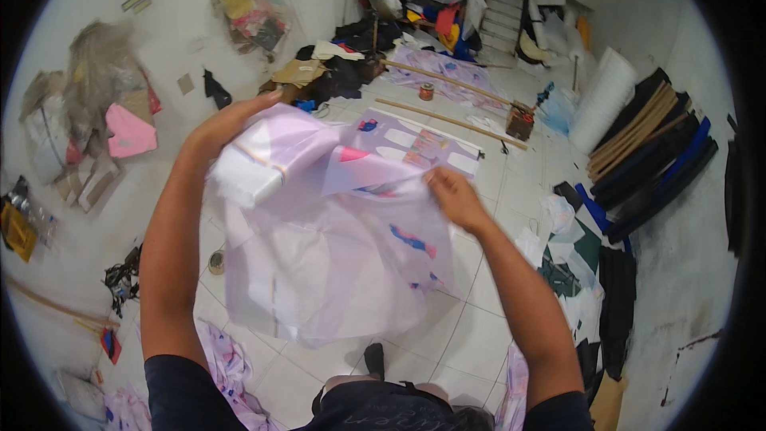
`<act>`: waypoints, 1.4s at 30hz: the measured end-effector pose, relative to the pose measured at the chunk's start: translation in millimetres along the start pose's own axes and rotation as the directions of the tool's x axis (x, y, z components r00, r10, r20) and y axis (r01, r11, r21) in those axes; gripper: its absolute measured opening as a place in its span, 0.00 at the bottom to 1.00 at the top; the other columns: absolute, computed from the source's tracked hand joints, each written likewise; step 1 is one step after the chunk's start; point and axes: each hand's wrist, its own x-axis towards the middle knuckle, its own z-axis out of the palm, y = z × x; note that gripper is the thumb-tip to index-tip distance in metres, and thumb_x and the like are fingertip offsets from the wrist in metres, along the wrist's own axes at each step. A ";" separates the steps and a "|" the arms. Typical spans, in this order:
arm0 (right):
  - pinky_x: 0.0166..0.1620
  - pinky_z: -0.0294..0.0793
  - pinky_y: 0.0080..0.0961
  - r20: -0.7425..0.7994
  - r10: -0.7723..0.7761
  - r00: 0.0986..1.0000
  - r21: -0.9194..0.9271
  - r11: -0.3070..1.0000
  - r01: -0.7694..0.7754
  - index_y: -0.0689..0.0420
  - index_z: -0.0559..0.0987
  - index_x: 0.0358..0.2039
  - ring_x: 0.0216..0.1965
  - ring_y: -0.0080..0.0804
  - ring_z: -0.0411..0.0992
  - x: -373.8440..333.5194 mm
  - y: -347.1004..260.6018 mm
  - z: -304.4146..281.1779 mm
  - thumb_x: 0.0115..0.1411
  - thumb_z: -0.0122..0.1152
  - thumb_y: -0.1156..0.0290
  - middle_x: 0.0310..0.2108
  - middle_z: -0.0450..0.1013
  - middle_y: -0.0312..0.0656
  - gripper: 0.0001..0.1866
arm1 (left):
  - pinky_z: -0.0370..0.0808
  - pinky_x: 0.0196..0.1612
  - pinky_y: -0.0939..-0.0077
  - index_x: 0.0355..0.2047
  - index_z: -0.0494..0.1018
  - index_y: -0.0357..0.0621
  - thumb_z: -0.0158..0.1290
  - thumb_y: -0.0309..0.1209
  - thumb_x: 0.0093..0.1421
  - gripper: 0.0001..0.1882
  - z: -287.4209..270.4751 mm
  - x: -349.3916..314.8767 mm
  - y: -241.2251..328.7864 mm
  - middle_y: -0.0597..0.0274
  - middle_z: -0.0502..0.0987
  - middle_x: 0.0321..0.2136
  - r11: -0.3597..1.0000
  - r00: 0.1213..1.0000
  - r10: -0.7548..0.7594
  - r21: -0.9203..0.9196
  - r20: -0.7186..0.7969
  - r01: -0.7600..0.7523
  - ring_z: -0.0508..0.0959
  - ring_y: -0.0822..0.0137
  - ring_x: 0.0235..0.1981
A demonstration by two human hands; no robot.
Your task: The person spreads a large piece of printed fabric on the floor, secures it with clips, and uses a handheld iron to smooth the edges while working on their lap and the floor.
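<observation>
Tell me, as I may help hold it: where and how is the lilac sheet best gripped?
Probably take the lilac sheet in a flat pinch at its lower edge, coming from below. It looks limp and that edge hangs free; above, the right hand pinches an edge and the left hand is at the bunched part.

The white tiled floor (479,303) carries a flat, printed lilac piece (461,152) at upper centre, a wooden pole (447,122) beyond it, a small round tin (216,262) left of centre, rumpled lilac cloth (229,363) lower left and dark green material (589,249) at right.
</observation>
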 end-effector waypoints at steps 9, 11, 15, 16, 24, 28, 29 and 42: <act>0.36 0.68 0.40 -0.592 -0.163 0.789 -0.377 0.922 -0.093 0.65 0.76 0.29 0.28 0.47 0.70 92.3 -10.3 -181.0 0.65 0.56 0.48 0.25 0.72 0.55 0.27 | 0.75 0.44 0.60 0.45 0.76 0.36 0.62 0.49 0.51 0.30 -28.2 129.3 -62.3 0.44 0.79 0.42 0.601 0.790 0.457 0.797 -0.409 0.065 0.79 0.47 0.41; 0.36 0.69 0.40 -0.555 -0.179 0.813 -0.383 0.922 -0.058 0.65 0.76 0.30 0.29 0.48 0.72 95.8 -37.7 -180.5 0.64 0.57 0.48 0.25 0.73 0.55 0.27 | 0.75 0.45 0.59 0.47 0.75 0.38 0.63 0.48 0.52 0.29 -4.6 131.7 -48.1 0.45 0.78 0.43 0.407 0.606 0.690 0.905 -0.396 0.128 0.79 0.48 0.44; 0.34 0.68 0.33 -0.369 -0.333 0.868 -0.522 0.847 0.104 0.64 0.78 0.31 0.28 0.37 0.69 101.2 -66.6 -157.0 0.62 0.61 0.49 0.24 0.73 0.48 0.25 | 0.71 0.53 0.60 0.57 0.67 0.45 0.64 0.47 0.55 0.34 133.4 147.7 17.7 0.48 0.75 0.49 0.632 0.665 0.746 0.340 -0.024 -0.697 0.76 0.54 0.51; 0.30 0.65 0.27 -0.309 -0.348 0.885 -0.553 0.823 0.130 0.63 0.79 0.31 0.25 0.26 0.65 100.2 -67.4 -159.1 0.61 0.64 0.51 0.21 0.71 0.41 0.23 | 0.71 0.52 0.64 0.60 0.63 0.44 0.64 0.46 0.55 0.37 191.5 112.6 49.0 0.47 0.75 0.48 0.646 0.698 0.712 0.318 0.075 -0.694 0.76 0.55 0.50; 0.35 0.72 0.29 -0.026 -0.251 0.968 -0.607 0.773 0.184 0.58 0.82 0.36 0.28 0.33 0.74 74.0 -2.3 -251.7 0.54 0.71 0.55 0.26 0.77 0.40 0.19 | 0.76 0.43 0.68 0.50 0.75 0.36 0.51 0.31 0.56 0.22 290.5 141.5 148.8 0.56 0.81 0.36 0.652 0.715 0.698 0.435 -0.026 -0.621 0.80 0.63 0.37; 0.56 0.69 0.36 0.186 -0.201 0.962 -0.338 0.906 0.254 0.55 0.81 0.44 0.52 0.44 0.70 28.0 185.2 -290.6 0.49 0.74 0.57 0.47 0.75 0.44 0.24 | 0.66 0.30 0.85 0.42 0.77 0.41 0.50 0.30 0.54 0.15 298.6 146.5 196.4 0.72 0.74 0.25 0.668 0.655 0.744 0.118 -0.133 -0.735 0.70 0.80 0.26; 0.63 0.63 0.39 0.179 -0.081 0.981 -0.151 0.983 0.108 0.56 0.72 0.58 0.60 0.50 0.64 11.8 207.3 -276.2 0.45 0.78 0.53 0.58 0.67 0.49 0.42 | 0.66 0.29 0.85 0.42 0.76 0.42 0.50 0.30 0.55 0.15 297.4 154.8 202.4 0.72 0.74 0.26 0.654 0.648 0.756 0.127 -0.089 -0.746 0.70 0.80 0.26; 0.55 0.69 0.46 -0.263 -0.049 0.963 -0.347 0.937 -0.047 0.60 0.66 0.58 0.58 0.55 0.67 159.3 286.2 -303.1 0.58 0.65 0.59 0.55 0.68 0.56 0.32 | 0.78 0.34 0.74 0.46 0.72 0.38 0.56 0.39 0.62 0.19 293.6 298.5 226.0 0.58 0.78 0.34 0.886 0.893 0.301 -0.247 -0.335 -0.392 0.77 0.71 0.32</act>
